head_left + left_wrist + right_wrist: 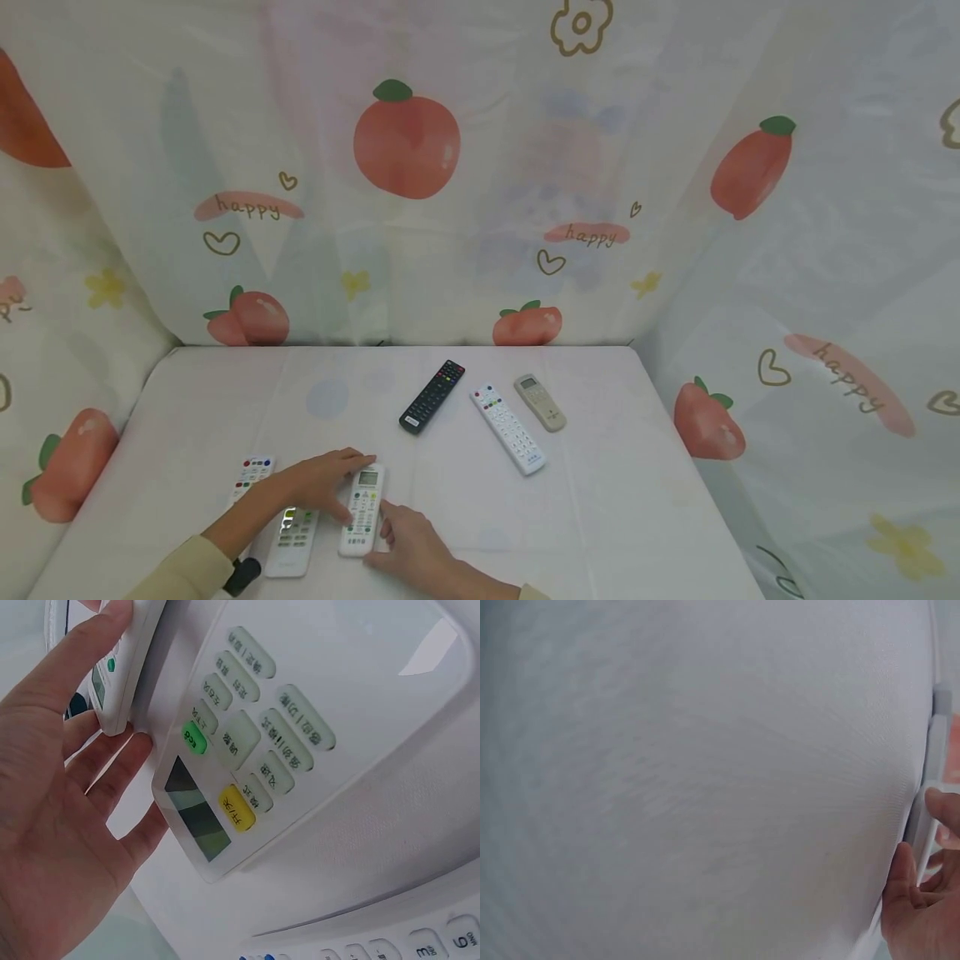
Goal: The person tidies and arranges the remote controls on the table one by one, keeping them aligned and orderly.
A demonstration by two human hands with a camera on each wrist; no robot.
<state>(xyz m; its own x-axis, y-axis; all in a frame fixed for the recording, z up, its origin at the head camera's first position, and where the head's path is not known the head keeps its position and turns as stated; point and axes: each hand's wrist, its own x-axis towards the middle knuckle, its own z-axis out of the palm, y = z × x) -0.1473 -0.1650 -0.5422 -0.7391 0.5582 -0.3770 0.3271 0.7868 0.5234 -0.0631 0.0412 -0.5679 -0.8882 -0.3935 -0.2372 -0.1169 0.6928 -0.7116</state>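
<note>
Near the table's front edge, both hands touch the white remote [362, 510].

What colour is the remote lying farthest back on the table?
Black remote, clearest in the head view.

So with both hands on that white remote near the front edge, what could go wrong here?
The left hand reaches across another white remote to touch the held remote, so its wrist could knock that one. The right hand only touches the edge; the remote might slide or twist.
</note>
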